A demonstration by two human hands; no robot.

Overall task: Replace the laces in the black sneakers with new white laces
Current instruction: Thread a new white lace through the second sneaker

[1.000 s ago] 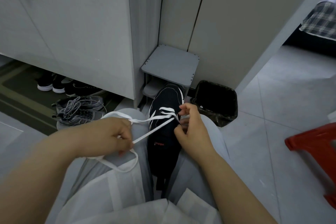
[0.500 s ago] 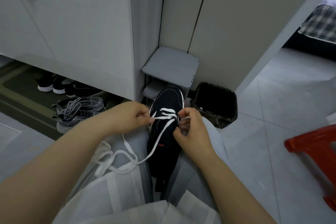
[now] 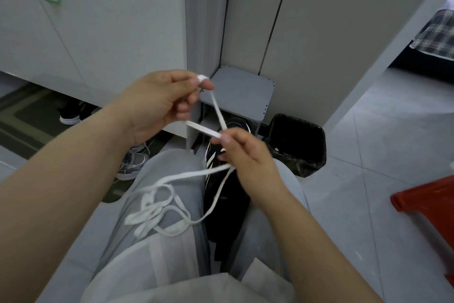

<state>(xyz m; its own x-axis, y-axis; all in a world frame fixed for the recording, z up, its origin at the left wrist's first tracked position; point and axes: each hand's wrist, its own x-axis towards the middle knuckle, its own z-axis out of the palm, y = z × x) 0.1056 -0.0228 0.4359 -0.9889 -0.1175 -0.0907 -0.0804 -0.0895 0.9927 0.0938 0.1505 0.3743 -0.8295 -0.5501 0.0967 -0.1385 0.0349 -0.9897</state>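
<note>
White lace (image 3: 217, 109), black sneaker (image 3: 224, 200), grey trousers (image 3: 169, 179), black bin (image 3: 298, 143), red stool (image 3: 427, 200), plaid bedding (image 3: 436, 34).

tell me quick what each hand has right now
Left hand: pinches the white lace at its fingertips.
Right hand: pinches the same lace between thumb and forefinger, above the shoe.

Two hands (image 3: 157, 103) (image 3: 248, 155), one white lace (image 3: 204, 130), one black sneaker (image 3: 232, 207).
</note>
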